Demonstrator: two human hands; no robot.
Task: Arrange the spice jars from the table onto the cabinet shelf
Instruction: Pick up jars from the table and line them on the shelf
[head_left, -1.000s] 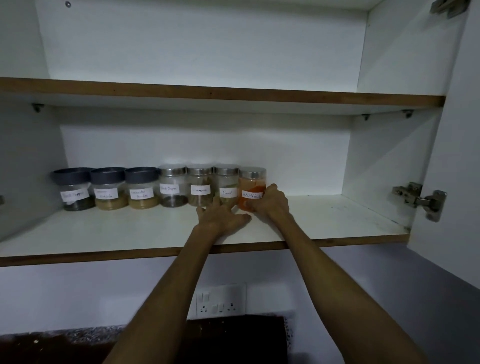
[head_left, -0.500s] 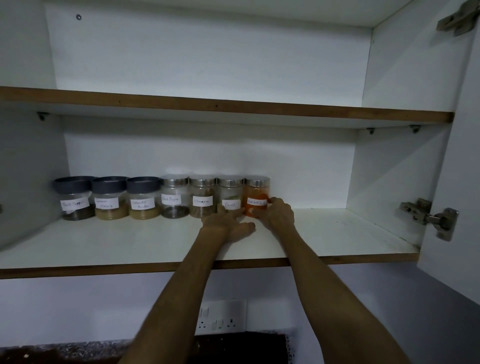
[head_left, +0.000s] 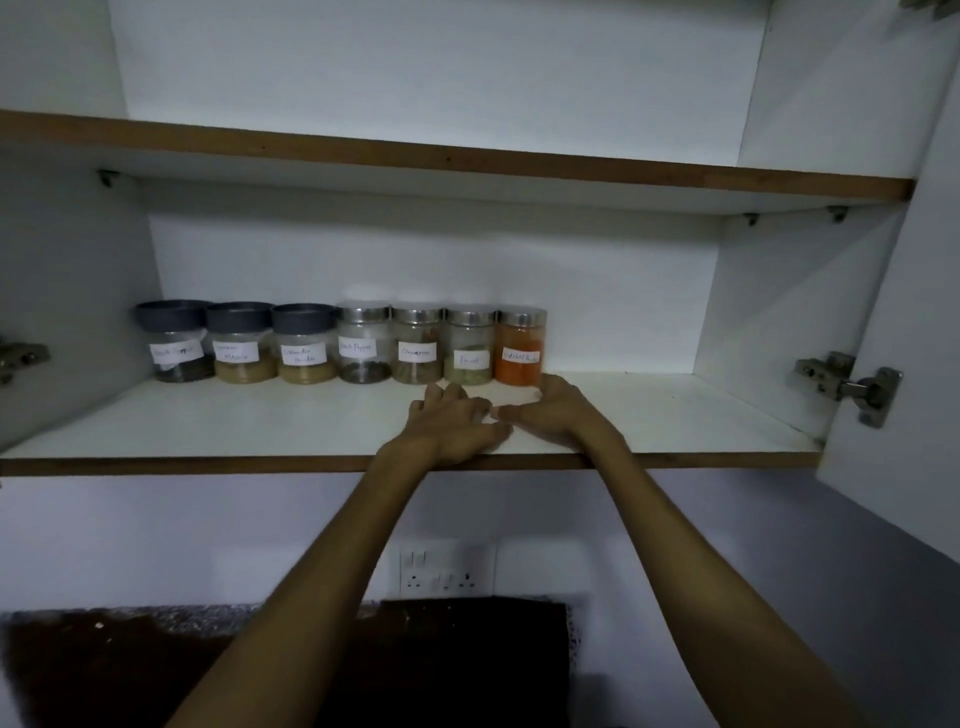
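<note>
Several labelled spice jars stand in a row at the back of the lower cabinet shelf (head_left: 260, 431). Three on the left have dark grey lids (head_left: 241, 343); the others have silver lids. The rightmost jar holds orange powder (head_left: 520, 347). My left hand (head_left: 451, 421) lies flat on the shelf in front of the silver-lidded jars, holding nothing. My right hand (head_left: 558, 410) rests beside it, just in front of the orange jar, fingers apart and off the glass. The two hands nearly touch at the thumbs.
An upper shelf (head_left: 467, 158) runs above. The open cabinet door with a metal hinge (head_left: 852, 387) stands at right. To the right of the jars the shelf is bare. Below, a wall socket (head_left: 447, 569) and a dark countertop (head_left: 156, 660) show.
My right hand has let go of the orange jar and drawn back toward the shelf's front edge. My left hand has slid back too. The orange jar now stands free in the row.
</note>
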